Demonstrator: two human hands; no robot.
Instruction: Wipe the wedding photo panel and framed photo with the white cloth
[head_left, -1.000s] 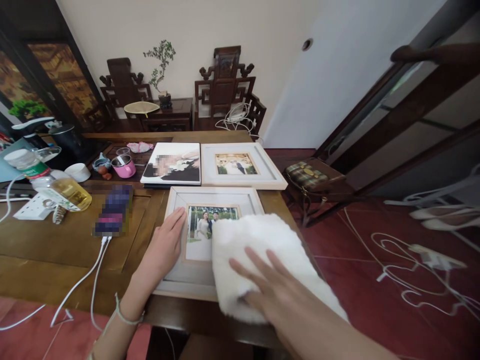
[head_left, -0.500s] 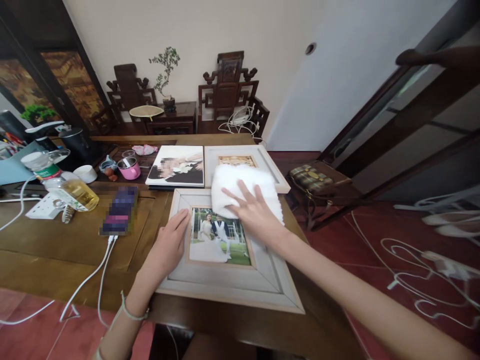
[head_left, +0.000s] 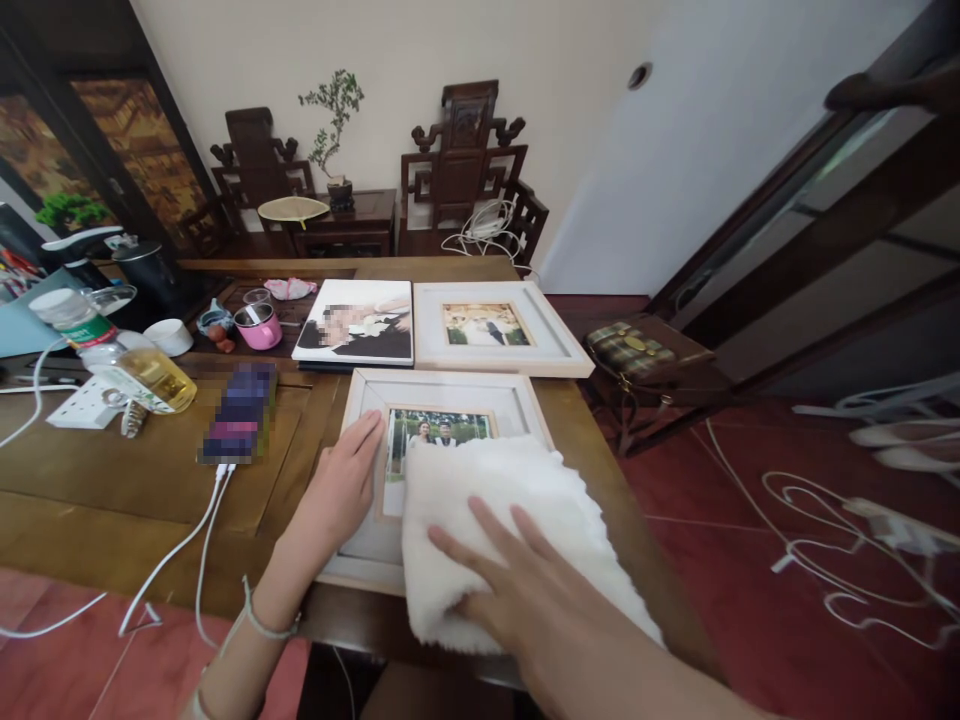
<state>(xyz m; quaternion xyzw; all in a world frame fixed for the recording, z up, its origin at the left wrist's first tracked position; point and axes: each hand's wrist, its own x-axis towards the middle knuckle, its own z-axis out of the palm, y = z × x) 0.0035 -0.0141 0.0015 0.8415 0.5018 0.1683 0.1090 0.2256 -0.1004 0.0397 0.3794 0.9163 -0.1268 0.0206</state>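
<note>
A white framed wedding photo [head_left: 450, 392] lies flat at the near edge of the wooden table [head_left: 142, 480]. My left hand [head_left: 343, 487] rests flat on the frame's left side, fingers stretched out. My right hand [head_left: 501, 582] presses flat on a fluffy white cloth [head_left: 495, 500] that covers the lower right part of the frame and hides most of the picture. Beyond it lie a second white framed photo [head_left: 499, 335] and an unframed print [head_left: 356, 322].
On the left of the table are a phone [head_left: 238, 412] on white charging cables [head_left: 196, 535], a bottle of yellow liquid [head_left: 120, 362], a power strip [head_left: 84, 402] and a pink cup [head_left: 257, 326]. Carved chairs [head_left: 465, 165] stand behind. A stool [head_left: 645, 355] and loose cables [head_left: 832, 560] are on the red floor.
My right hand has pulled the cloth from the frame's far right corner back toward me across the picture. My left hand has stayed on the frame's left side.
</note>
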